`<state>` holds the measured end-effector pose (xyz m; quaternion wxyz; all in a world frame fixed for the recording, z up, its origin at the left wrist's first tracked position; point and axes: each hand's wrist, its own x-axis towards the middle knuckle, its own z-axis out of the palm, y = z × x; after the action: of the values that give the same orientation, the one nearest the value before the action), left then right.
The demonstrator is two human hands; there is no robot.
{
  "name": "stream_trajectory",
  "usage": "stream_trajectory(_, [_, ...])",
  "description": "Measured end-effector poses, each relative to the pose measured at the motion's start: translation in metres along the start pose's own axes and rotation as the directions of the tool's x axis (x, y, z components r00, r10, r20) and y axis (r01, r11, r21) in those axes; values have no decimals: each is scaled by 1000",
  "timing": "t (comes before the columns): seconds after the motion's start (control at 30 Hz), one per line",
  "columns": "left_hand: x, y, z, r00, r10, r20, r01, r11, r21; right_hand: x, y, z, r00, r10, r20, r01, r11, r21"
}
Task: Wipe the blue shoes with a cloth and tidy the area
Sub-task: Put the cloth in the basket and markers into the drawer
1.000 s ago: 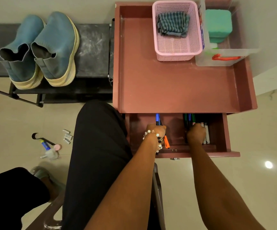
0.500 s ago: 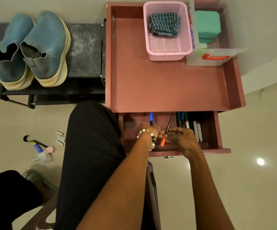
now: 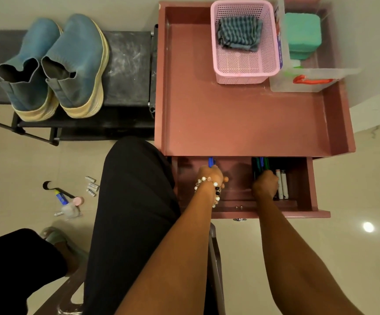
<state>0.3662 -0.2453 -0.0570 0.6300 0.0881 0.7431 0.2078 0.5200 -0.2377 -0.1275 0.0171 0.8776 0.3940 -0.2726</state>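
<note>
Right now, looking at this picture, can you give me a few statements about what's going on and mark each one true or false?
1. The blue shoes sit on a dark rack. True.
2. The cloth lies in the pink basket. True.
3. The drawer is closed. False: it is pulled open, with both hands inside.
4. The left hand is empty. False: it grips a blue pen.
5. The right hand is at the pens on the drawer's right side. True.
6. The floor holds nothing. False: small items lie scattered there.
</note>
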Motion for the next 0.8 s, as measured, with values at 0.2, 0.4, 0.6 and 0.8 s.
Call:
stream_trajectory(0.2, [-2, -5, 2, 996, -87, 33, 88, 996, -14, -6, 4, -15, 1000, 7, 5, -8, 978, 210])
stream_trajectory(0.4, [-4, -6, 1, 999, -3, 37, 1, 999, 49, -82, -7, -47, 788, -315, 529, -189, 694, 694])
stream_trajectory(0.6, [-2, -11, 2, 1000, 12, -9, -12, 1000, 20, -81, -7, -40, 888, -162, 429, -224, 662, 715])
stream_trajectory(0.8, [2, -11, -3, 996, 0, -92, -1, 1000, -12, -18, -11, -7, 995, -5, 96, -25, 950, 310])
